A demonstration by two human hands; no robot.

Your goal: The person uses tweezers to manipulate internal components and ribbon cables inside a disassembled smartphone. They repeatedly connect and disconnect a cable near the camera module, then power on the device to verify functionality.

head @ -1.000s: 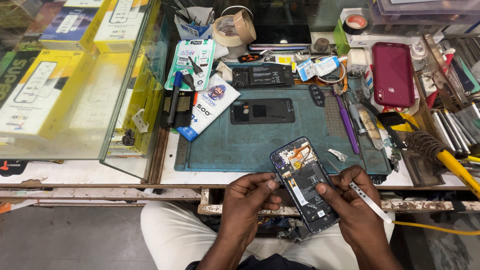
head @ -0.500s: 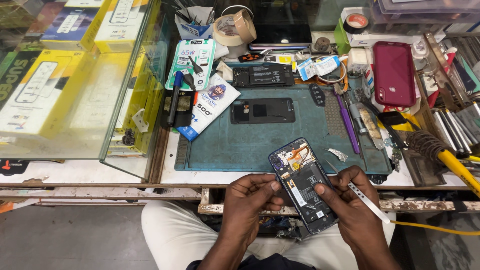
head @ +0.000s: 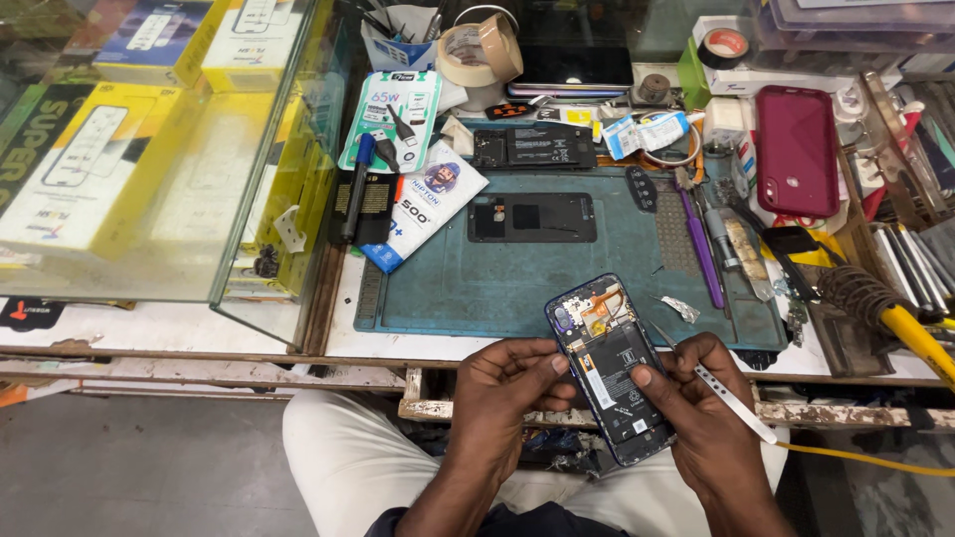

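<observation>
An opened blue smartphone (head: 609, 366) with its back cover off shows a black battery and orange flex cables. It is held over the front edge of the workbench, above my lap. My left hand (head: 505, 386) grips its left edge with the thumb on the frame. My right hand (head: 696, 398) supports the phone's right side and also holds white tweezers (head: 718, 386), their tip pointing up toward the phone's upper right edge.
A teal work mat (head: 497, 288) carries a black phone back panel (head: 532, 218). Behind it lie a battery (head: 533, 147), tape rolls (head: 479, 50), a red phone case (head: 796, 149), screwdrivers (head: 701, 239) and a yellow-handled soldering iron (head: 895, 318). A glass case with yellow boxes (head: 149, 149) stands at left.
The phone and both hands have stayed almost in place; my right hand has shifted slightly against the phone's right side.
</observation>
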